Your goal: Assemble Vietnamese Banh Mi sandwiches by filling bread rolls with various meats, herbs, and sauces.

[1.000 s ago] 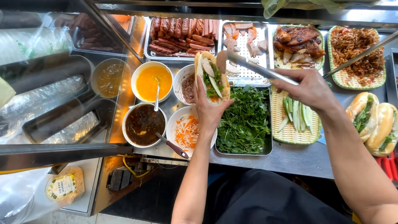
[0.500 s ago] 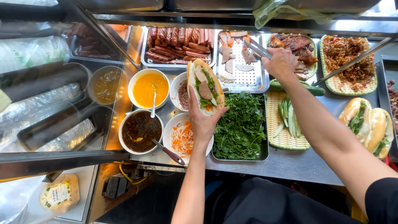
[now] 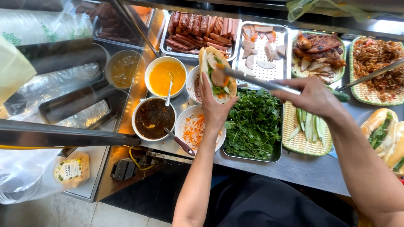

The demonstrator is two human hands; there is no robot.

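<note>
My left hand (image 3: 214, 105) holds up a split bread roll (image 3: 215, 73) filled with greens and meat slices, above the bowls. My right hand (image 3: 313, 97) grips metal tongs (image 3: 261, 83) whose tips press a round slice of meat into the open roll. Just behind the roll stand a perforated steel tray of sliced meat (image 3: 263, 52) and a steel tray of sausages (image 3: 198, 29).
A tray of green herbs (image 3: 252, 126), a bowl of pickled carrot and radish (image 3: 194, 128), dark sauce (image 3: 152, 118), yellow sauce (image 3: 165, 76), a woven tray of cucumber strips (image 3: 304, 128), roast meat (image 3: 317, 50), shredded meat (image 3: 376, 67), and filled rolls (image 3: 385, 134) at right. Glass case at left.
My right hand has come back from the sliced-meat tray with the tongs and brought a meat slice to the roll. My left hand kept the roll up.
</note>
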